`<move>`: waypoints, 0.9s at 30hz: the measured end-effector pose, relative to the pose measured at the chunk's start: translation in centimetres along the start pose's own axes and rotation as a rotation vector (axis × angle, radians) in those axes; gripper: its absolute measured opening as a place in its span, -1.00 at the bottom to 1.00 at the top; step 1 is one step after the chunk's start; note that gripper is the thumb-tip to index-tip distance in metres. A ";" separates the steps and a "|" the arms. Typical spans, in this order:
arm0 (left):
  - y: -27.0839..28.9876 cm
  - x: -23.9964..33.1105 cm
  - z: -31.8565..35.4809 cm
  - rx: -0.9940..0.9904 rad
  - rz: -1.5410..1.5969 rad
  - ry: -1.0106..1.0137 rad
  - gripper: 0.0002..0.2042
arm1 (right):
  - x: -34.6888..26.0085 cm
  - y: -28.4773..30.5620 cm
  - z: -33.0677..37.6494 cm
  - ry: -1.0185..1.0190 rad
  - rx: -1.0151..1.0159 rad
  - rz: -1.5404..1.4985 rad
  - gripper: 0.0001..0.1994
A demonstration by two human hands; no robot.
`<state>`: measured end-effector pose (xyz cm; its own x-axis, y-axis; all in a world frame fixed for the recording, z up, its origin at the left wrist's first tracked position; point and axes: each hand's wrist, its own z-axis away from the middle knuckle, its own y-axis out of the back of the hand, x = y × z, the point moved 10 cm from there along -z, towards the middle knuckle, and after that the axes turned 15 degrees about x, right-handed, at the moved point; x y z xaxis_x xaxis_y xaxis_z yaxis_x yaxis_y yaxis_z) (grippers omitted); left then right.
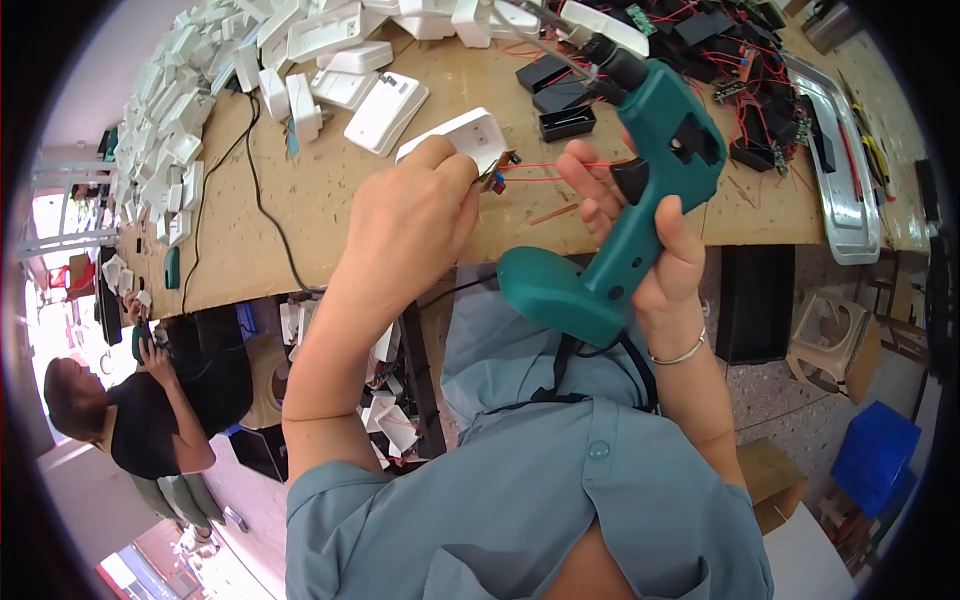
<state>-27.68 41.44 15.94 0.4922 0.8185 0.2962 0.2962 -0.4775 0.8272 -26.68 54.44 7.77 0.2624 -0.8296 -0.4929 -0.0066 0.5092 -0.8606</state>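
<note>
My left hand (412,215) grips a white plastic housing (470,135) just above the near edge of the wooden workbench (320,205). A small brown circuit piece with thin red wires (525,170) pokes out of the housing's right end. My right hand (640,235) is wrapped around the handle of a teal cordless screwdriver (640,190). The tool's black nose (610,60) points up and to the left, above the housing and apart from it.
Many white housings (200,90) are heaped along the bench's left and far side. Black boxes (565,100) and wired circuit boards (760,90) lie at the right, beside a metal tray (845,190). A black cable (262,200) crosses the bench. Another person (150,410) sits at lower left.
</note>
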 end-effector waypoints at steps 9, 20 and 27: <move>-0.4 2.3 0.8 0.258 0.234 -0.202 -0.66 | 1.0 1.8 -0.7 -0.033 0.044 -0.024 -0.27; -4.4 2.2 -1.3 -0.096 0.629 0.147 -0.64 | 0.4 1.1 -0.7 -0.101 -0.096 -0.060 -0.21; -3.1 0.9 -1.1 -0.098 0.632 0.181 -0.84 | 0.6 -0.2 -1.3 -0.099 -0.104 -0.052 -0.21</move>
<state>-29.08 43.99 14.10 0.3986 0.4354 0.8072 -0.0846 -0.8589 0.5051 -27.74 53.61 7.48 0.3593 -0.8247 -0.4368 -0.0891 0.4356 -0.8957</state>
